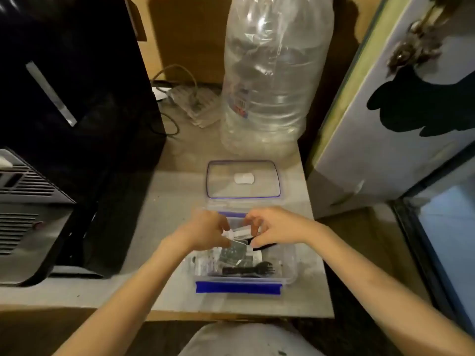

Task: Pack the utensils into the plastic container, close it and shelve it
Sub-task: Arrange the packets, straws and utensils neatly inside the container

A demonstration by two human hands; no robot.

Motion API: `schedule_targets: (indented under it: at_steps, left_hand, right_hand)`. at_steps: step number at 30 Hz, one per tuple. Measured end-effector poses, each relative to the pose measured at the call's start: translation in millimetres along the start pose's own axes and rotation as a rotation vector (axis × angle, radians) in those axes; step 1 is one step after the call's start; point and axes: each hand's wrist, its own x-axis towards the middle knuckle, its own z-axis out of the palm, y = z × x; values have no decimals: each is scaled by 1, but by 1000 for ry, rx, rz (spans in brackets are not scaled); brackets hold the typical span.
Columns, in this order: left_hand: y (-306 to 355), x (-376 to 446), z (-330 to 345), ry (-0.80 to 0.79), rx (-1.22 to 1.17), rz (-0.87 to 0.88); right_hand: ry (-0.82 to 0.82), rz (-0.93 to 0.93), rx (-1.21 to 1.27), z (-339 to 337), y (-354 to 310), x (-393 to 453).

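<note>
Fingers of your left hand (208,231) and right hand (272,228) pinch a small clear-wrapped packet (237,232) between them, just above the open clear plastic container with blue clips (289,265) at centre frame. Black plastic utensils (246,270) lie inside. Its clear lid (243,179) rests beyond, before a large empty water bottle (272,80). Grey countertop (159,201); black appliance (72,98) upper left.

Both hands (205,229) (277,227) close together, seemingly pinching.
</note>
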Motion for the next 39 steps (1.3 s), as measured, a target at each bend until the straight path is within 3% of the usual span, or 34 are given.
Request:
schedule_targets:
  at_steps: [5,14,20,31,36,39]
  left_hand:
    - [-6,0,22,91,82,-22]
    - [-16,1,38,201,147,33]
    - [-19,4,44,263,155,54]
    - [-23,3,35,280,258,113]
    - [-21,7,24,314,151,86]
    - [-22,13,14,242,36,94]
  right_hand:
    - [28,32,-16,24,8,8]
    - [285,-15,-29,56,9,18]
    - [284,-12,32,57,12,18]
    - [349,6,317,17,9,4]
    - [368,28,483,24,8,6]
    - [374,78,594,37,8,7]
